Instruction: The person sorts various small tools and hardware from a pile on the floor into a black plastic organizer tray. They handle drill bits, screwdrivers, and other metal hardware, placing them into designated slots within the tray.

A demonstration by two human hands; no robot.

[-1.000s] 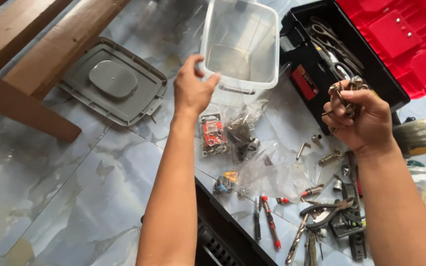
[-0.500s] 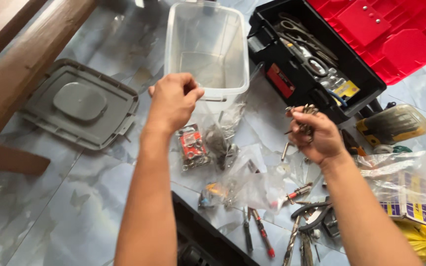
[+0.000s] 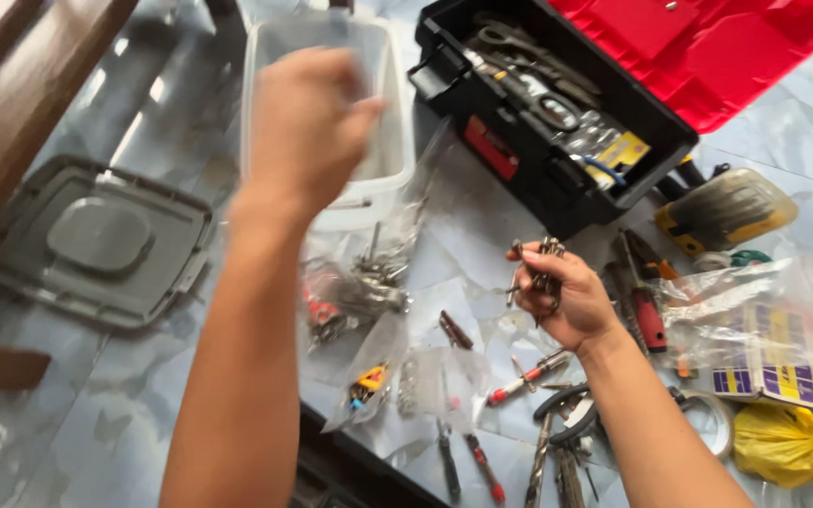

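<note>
Marbled grey floor tiles (image 3: 68,414) carry everything, with dark wooden furniture along the upper left edge. At the centre the right hand (image 3: 557,299) is closed into a fist around a bundle of small metal bolts (image 3: 543,263), whose ends stick up above the curled fingers; it hovers over the loose tools, just in front of the toolbox. The left hand (image 3: 308,122) is blurred and raised in front of a clear plastic tub (image 3: 390,174); its fingers look curled, but whether they hold anything I cannot tell. What the tub contains is hidden by the hand and the blur. Beside the tub, to the left, lies its grey lid (image 3: 96,243), flat on the tiles. Behind the right hand stands a black toolbox (image 3: 538,188) with its red lid (image 3: 708,52) thrown open; inside are scissors, pliers and other metal tools. Between the hands lie clear plastic bags (image 3: 369,362) holding small hardware. Screwdrivers with red handles (image 3: 524,381), drill bits and pliers are scattered below the right hand. Far right sits a yellow bag (image 3: 788,437), near a clear packet with printed cards
</note>
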